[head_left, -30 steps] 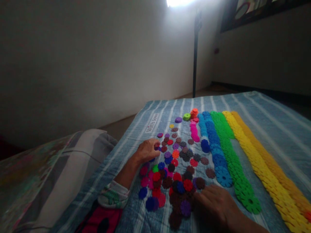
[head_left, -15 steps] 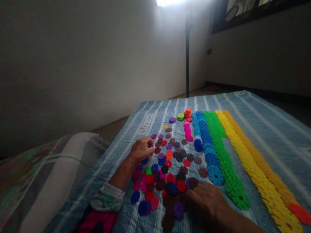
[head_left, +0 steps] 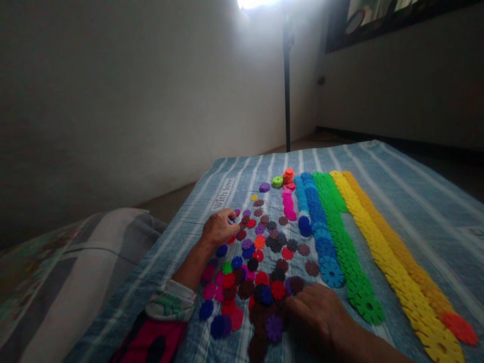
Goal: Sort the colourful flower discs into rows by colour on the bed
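Note:
Slotted plastic discs in mixed colours lie scattered over the striped cloth. My left hand (head_left: 219, 227) is at the far left edge of the scatter, thumb and fingers pinched round a blue slotted disc (head_left: 231, 220), mostly hidden. My right hand (head_left: 317, 310) rests low over the near right side of the scatter, fingers curled; whatever is under or in them is hidden. Brown discs (head_left: 297, 285) and a purple disc (head_left: 274, 327) lie beside its fingertips. Near my left hand are a red disc (head_left: 251, 223) and a dark blue disc (head_left: 222, 250).
Overlapping rows of blue (head_left: 317, 212), green (head_left: 336, 232), yellow (head_left: 378, 237) and orange-yellow discs (head_left: 401, 247) run along the right. A short pink row (head_left: 289, 205) and dark blue discs (head_left: 304, 226) lie left of them. Behind the striped cloth (head_left: 423, 201) stands a lamp pole (head_left: 287, 96).
The view has shifted slightly, moving everything a little left. My left hand's fingers have shifted slightly beside the discs. My right hand stays in nearly the same place.

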